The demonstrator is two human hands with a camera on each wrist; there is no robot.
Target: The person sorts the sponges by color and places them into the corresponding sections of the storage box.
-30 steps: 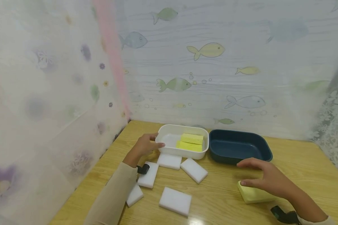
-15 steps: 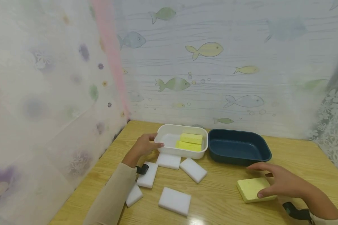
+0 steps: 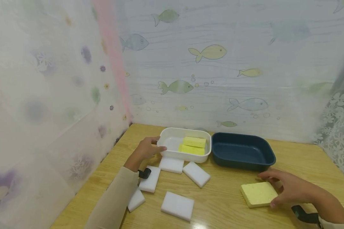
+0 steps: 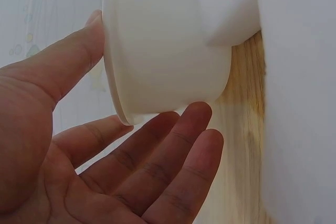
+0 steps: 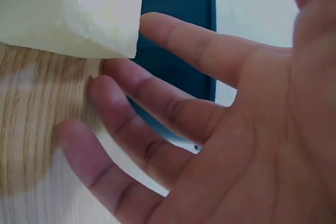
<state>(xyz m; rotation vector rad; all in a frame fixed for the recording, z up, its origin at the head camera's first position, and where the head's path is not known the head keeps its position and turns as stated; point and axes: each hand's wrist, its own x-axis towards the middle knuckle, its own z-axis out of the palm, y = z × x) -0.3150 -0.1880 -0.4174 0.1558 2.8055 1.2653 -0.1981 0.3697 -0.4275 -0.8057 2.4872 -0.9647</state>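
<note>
My left hand (image 3: 145, 150) holds the left end of a white plastic tub (image 3: 186, 156), its thumb at the rim. In the left wrist view, the fingers (image 4: 191, 142) lie loosely along the wall of the tub. Two yellow sponges (image 3: 193, 146) lie inside the tub's right half. My right hand (image 3: 293, 188) is spread at the right end of a pale yellow sponge (image 3: 258, 193) that lies flat on the table. The right wrist view has the index fingertip at the sponge's edge; whether it touches is unclear. The right thumb's contact is also unclear.
A dark blue tub (image 3: 242, 152) stands against the white tub's right side, with nothing seen in it. Several white sponges (image 3: 177, 205) lie on the wooden table (image 3: 220, 210) in front of the white tub. Patterned curtains (image 3: 212, 89) hang behind and at left.
My right hand has come down and shifted rightward, from above the pale yellow sponge to its right end. The sponge lies in the same place. My left hand stays at the white tub.
</note>
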